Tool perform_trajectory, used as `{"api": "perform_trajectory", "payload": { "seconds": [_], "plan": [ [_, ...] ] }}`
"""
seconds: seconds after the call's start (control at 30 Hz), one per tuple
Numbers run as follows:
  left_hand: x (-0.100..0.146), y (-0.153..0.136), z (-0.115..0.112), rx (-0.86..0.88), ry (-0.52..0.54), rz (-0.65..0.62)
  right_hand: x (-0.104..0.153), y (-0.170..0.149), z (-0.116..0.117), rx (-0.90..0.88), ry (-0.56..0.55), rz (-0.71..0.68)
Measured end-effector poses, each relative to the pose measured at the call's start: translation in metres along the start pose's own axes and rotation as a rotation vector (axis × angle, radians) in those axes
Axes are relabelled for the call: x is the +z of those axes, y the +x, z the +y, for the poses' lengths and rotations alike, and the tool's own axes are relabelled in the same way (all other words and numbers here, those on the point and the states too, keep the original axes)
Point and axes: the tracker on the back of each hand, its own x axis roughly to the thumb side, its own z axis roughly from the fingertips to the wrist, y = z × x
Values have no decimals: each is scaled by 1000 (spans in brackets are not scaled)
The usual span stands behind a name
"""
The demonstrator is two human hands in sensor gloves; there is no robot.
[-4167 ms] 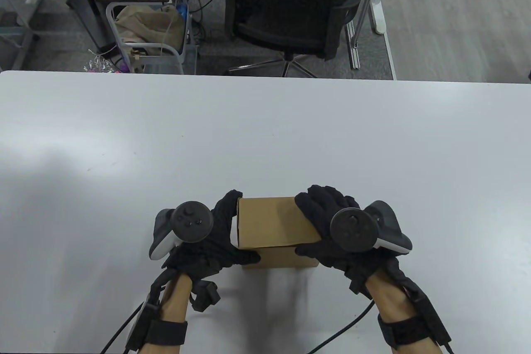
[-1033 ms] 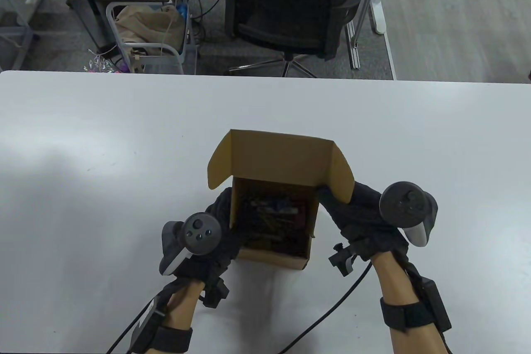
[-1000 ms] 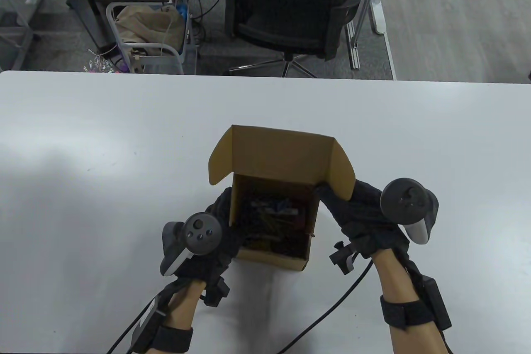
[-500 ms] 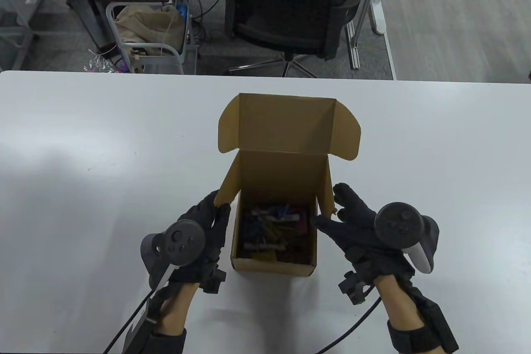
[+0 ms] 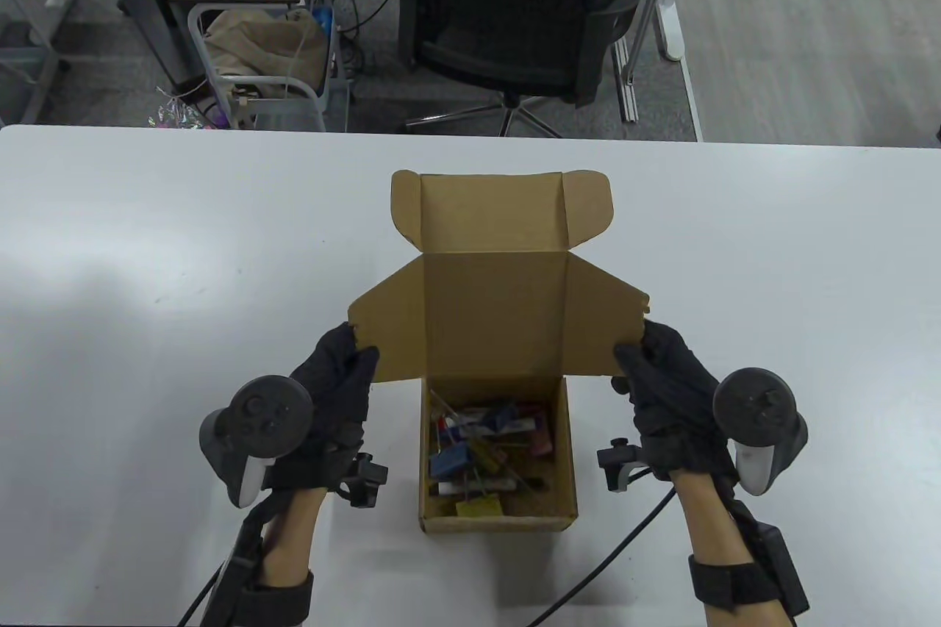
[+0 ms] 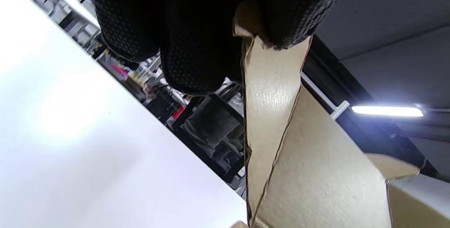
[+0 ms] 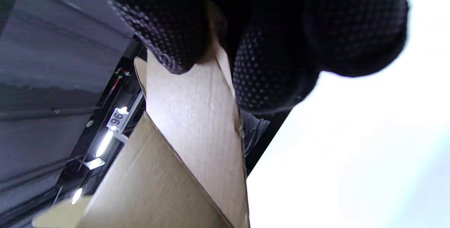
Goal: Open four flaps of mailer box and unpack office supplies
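A brown cardboard mailer box [image 5: 498, 517] stands on the white table near its front edge, its lid [image 5: 494, 303] swung up and back. My left hand [image 5: 334, 381] pinches the lid's left wing flap [image 5: 386, 329], seen close in the left wrist view as the flap [image 6: 270, 91] between thumb and fingers. My right hand [image 5: 662, 377] pinches the right wing flap [image 5: 606, 325], also the flap [image 7: 190, 112] in the right wrist view. Both wings are spread outward. Inside the box lie mixed office supplies [image 5: 485, 447]: pens, clips, small coloured items.
The white table [image 5: 147, 274] stretches wide on both sides and beyond the box. Cables [image 5: 603, 568] trail from my wrists over the front edge. Past the far edge stand a black office chair [image 5: 507, 17] and a cart [image 5: 257, 61].
Over the last second the lid rose and swung back, and both hands moved from the box's sides to the lid's wing flaps and spread them outward, baring the contents.
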Motion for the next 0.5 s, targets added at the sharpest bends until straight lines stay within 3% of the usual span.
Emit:
{"api": "perform_trajectory", "payload": {
  "seconds": [0.33,0.5],
  "plan": [
    [-16,-30,-16,78,-125,168,-9,-31,4,-107,-18,142],
    [-21,-39,-28,35,-171,222,-11,-44,8,-83,-5,184]
  ]
}}
